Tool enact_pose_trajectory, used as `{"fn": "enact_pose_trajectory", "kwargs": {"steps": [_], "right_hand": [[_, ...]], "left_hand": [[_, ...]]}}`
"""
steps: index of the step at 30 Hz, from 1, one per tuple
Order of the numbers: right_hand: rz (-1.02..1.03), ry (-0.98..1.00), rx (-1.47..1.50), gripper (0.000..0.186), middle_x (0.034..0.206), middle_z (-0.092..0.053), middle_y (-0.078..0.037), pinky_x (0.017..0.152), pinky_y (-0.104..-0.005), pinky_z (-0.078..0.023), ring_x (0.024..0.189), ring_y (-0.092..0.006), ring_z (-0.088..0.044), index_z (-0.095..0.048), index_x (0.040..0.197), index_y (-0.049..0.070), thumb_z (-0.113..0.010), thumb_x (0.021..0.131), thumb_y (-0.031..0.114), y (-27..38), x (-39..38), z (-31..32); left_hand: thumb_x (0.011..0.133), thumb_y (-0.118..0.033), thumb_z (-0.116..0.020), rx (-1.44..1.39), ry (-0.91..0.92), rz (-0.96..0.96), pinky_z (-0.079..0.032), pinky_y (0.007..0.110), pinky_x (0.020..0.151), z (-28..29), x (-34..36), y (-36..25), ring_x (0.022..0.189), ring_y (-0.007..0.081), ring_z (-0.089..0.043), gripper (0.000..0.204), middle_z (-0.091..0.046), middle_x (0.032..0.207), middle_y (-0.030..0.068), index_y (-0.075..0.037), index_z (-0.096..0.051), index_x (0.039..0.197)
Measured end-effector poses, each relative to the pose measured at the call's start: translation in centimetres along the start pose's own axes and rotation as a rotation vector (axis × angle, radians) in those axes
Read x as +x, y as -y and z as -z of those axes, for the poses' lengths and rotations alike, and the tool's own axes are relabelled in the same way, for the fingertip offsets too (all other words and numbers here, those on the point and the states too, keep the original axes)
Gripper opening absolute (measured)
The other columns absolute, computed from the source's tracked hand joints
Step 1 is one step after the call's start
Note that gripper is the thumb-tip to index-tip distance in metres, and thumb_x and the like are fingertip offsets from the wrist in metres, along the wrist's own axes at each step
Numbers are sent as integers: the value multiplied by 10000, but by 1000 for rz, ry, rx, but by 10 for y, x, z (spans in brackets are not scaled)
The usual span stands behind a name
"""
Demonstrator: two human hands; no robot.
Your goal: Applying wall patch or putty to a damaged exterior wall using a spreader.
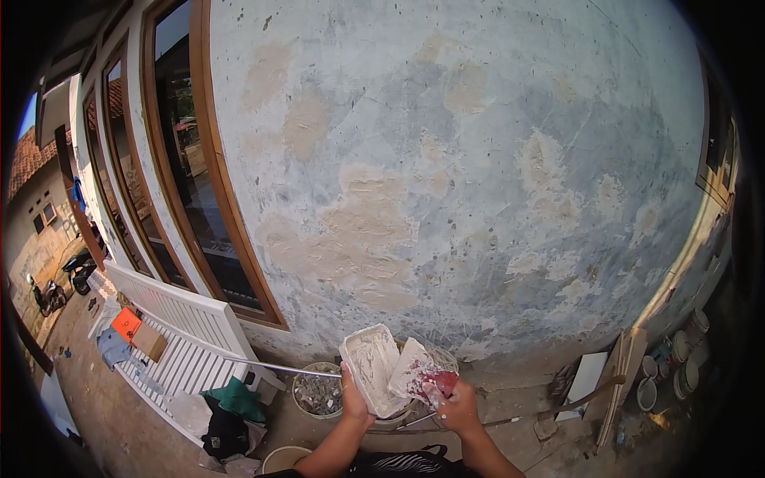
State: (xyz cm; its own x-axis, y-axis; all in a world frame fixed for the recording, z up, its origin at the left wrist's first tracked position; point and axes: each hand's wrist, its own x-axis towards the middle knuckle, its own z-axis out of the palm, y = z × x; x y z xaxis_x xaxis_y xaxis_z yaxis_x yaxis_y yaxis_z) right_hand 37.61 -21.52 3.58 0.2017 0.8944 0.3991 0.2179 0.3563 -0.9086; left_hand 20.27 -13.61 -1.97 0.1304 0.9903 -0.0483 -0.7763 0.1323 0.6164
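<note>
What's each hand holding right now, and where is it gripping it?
The left hand grips a white putty-smeared tray by its lower edge. The right hand holds a wide scraper by its red handle.

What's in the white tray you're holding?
The tray in the left hand holds smeared whitish putty. The right hand rests a scraper on its edge, covering that corner.
</note>
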Motion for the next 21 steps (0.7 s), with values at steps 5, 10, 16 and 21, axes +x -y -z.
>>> {"fn": "enact_pose_trajectory", "kwargs": {"steps": [5,10,16,21], "right_hand": [[-101,148,-411,174,789,-675,-179,656,-378,-514,696,-333,-668,-721,979,36,-695,863,164,-1,3,14],[23,272,-333,182,809,-669,-187,663,-393,-506,722,-344,-660,-712,976,34,-691,867,178,-2,-11,-5],[-79,136,-52,140,734,-677,-129,620,-340,-491,619,-210,-619,-710,962,26,-716,875,135,-16,-2,1],[-13,-14,-105,122,755,-695,-116,619,-329,-492,633,-194,-628,-718,966,24,-708,880,110,-16,13,4]], "left_hand": [[1014,-644,-270,-14,19,49,-425,462,1092,-5,-3,0,1275,327,-535,745,-518,1434,141,-80,-399,1482],[1028,-611,-290,104,18,26,-403,444,1111,-6,0,11,1300,313,-517,720,-499,1452,141,-66,-376,1490],[1014,-649,-249,37,33,-9,-408,454,1108,-8,4,0,1300,325,-516,760,-504,1448,142,-75,-382,1493],[1007,-661,-255,41,71,-9,-402,458,1114,-7,1,-5,1315,324,-504,781,-477,1472,150,-68,-357,1504]]}}
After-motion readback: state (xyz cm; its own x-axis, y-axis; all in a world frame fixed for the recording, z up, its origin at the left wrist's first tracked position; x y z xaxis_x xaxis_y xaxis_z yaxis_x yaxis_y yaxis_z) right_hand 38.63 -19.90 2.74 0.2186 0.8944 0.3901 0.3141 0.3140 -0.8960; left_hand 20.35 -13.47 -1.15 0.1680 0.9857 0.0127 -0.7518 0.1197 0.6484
